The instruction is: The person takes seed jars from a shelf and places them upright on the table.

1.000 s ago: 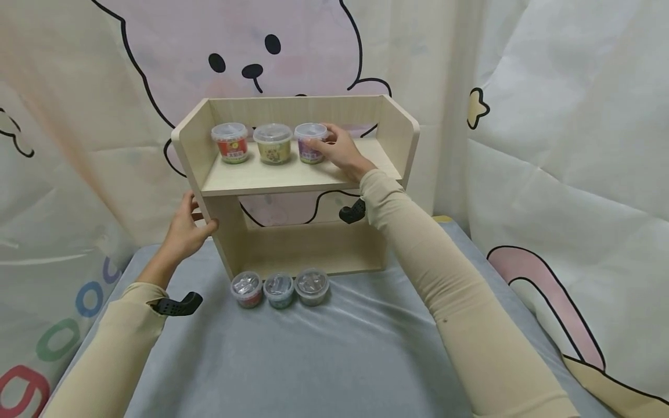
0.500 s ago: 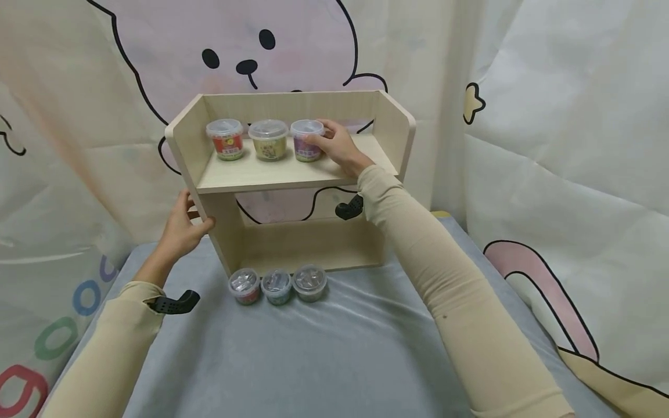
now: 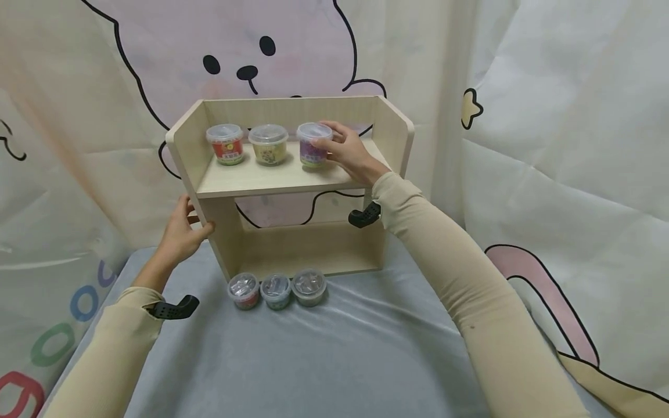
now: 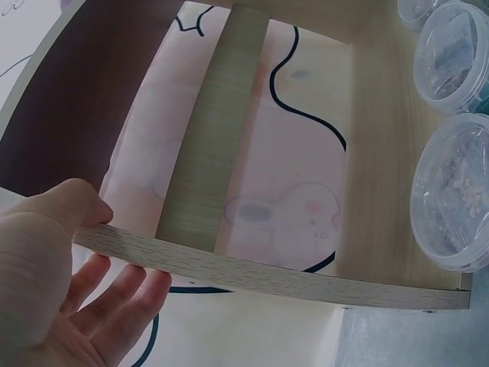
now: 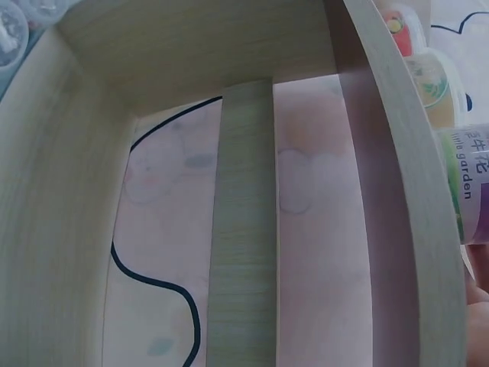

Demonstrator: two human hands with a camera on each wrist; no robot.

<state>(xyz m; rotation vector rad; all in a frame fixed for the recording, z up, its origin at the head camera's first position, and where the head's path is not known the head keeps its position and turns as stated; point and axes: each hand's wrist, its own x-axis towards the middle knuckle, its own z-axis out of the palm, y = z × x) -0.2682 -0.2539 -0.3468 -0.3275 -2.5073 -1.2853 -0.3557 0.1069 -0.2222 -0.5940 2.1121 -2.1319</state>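
A two-tier wooden shelf (image 3: 225, 190) stands on the grey-blue cloth. My left hand (image 3: 180, 235) grips the edge of its left side panel; in the left wrist view the thumb lies on the inner face and the fingers go round outside. On the upper tier, my right hand (image 3: 352, 152) pinches a lidded plastic cup with a purple label (image 3: 313, 152), whose print reads "little garden" in the right wrist view. I cannot tell whether its base touches the board. Left of it stand a yellow-labelled cup (image 3: 269, 152) and a red-labelled cup (image 3: 227, 151), both upright.
Before the shelf's lower tier, three clear-lidded cups stand in a row on the cloth: a reddish one (image 3: 244, 292), a greenish one (image 3: 276, 292) and a pale one (image 3: 309, 288). Printed curtains (image 3: 564, 145) hang behind and on both sides.
The purple-labelled cup has shifted right in my right hand, widening its gap from the yellow-labelled cup. My left hand keeps its grip on the side panel.
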